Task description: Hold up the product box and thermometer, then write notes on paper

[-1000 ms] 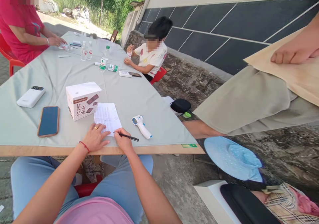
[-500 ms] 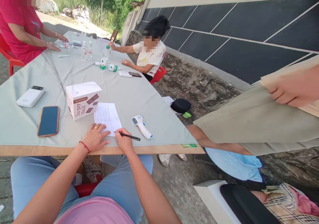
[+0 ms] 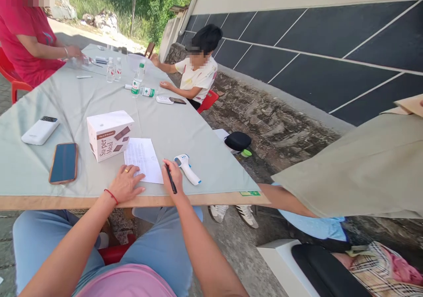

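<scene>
My left hand lies with its fingers spread over the lower left part of a white printed sheet. A black pen is gripped in my right hand, which rests at the sheet's right edge. Close beside that hand, on its right, lies a white and blue infrared thermometer. Behind my left hand a white and brown "Super Meal" box stands upright and touches or overlaps the paper's upper left. A phone in an orange-brown case lies farther left, with a white power bank beyond it.
Water bottles stand and lie farther back on the cloth-covered table. One person in red sits at the far left, another in white across on the right. At the right stands someone in a greenish-grey garment.
My right hand has slid rightward across the sheet to its right edge, and the pen now points back toward me. My left hand stays put. The standing person at right has shifted rightward.
</scene>
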Motion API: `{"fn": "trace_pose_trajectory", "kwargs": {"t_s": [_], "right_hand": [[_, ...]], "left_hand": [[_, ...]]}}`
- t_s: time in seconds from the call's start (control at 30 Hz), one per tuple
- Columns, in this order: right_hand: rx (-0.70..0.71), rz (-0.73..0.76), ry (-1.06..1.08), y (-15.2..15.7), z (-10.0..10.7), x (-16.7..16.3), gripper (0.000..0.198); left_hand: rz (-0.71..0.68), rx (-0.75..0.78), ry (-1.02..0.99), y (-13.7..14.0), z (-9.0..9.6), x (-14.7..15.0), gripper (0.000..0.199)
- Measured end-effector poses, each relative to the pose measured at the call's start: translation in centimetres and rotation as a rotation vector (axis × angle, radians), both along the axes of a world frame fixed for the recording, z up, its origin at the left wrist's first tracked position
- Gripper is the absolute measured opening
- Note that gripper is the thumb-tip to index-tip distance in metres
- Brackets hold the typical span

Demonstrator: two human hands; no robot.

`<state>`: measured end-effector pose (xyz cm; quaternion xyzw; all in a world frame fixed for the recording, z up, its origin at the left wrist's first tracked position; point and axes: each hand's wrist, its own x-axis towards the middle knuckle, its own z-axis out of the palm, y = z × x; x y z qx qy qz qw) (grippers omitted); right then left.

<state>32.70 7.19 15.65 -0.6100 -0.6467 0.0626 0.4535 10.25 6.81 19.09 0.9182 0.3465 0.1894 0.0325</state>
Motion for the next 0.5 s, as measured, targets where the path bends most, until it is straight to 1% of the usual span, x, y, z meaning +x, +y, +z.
{"fn": "trace_pose_trajectory", "kwargs": {"t_s": [0.07,0.1,0.17,0.2,0.23,0.27,0.3,0.33,0.37,0.4,0.43,0.47,0.5], "right_hand": [[-0.023,0.064,-0.254,2.0,0.7,1.6,0.036],[-0.053,0.079,-0.378,2.9,1.0,2.3,0.04],[-0.125,0.123,-0.574,4.6,1.7,3.1,0.044],[-0.15,0.157,-0.635,5.2,1.9,3.4,0.044],[-0.166,0.183,-0.67,5.5,2.1,3.5,0.045],[-0.171,0.183,-0.677,5.7,2.3,3.7,0.047],[-0.177,0.142,-0.662,5.6,2.4,3.9,0.048],[-0.194,0.054,-0.629,5.4,2.4,4.1,0.049],[-0.234,-0.069,-0.581,5.0,2.3,4.4,0.05],[-0.297,-0.205,-0.524,4.5,2.2,4.7,0.049],[-0.376,-0.328,-0.467,3.9,2.0,5.1,0.05],[-0.462,-0.415,-0.418,3.4,1.7,5.5,0.052],[-0.525,-0.456,-0.387,2.9,1.4,6.0,0.054]], "left_hand": [[0.026,0.052,-0.129,0.1,0.3,-0.4,0.029],[0.068,0.101,-0.222,0.2,0.6,-0.8,0.027],[0.212,0.236,-0.439,0.9,1.4,-2.1,0.027],[0.304,0.31,-0.552,1.4,1.9,-3.0,0.033],[0.386,0.366,-0.648,2.1,2.3,-4.0,0.043],[0.461,0.392,-0.727,2.9,2.7,-5.1,0.057],[0.524,0.388,-0.789,3.9,3.0,-6.1,0.074],[0.579,0.344,-0.836,4.8,3.1,-7.1,0.09],[0.622,0.274,-0.874,5.8,3.1,-7.9,0.102],[0.657,0.165,-0.903,6.6,2.9,-8.6,0.109],[0.678,0.044,-0.926,7.2,2.6,-9.0,0.113],[0.675,-0.063,-0.935,7.7,2.3,-9.3,0.114],[0.646,-0.144,-0.936,8.0,2.0,-9.4,0.112]]}}
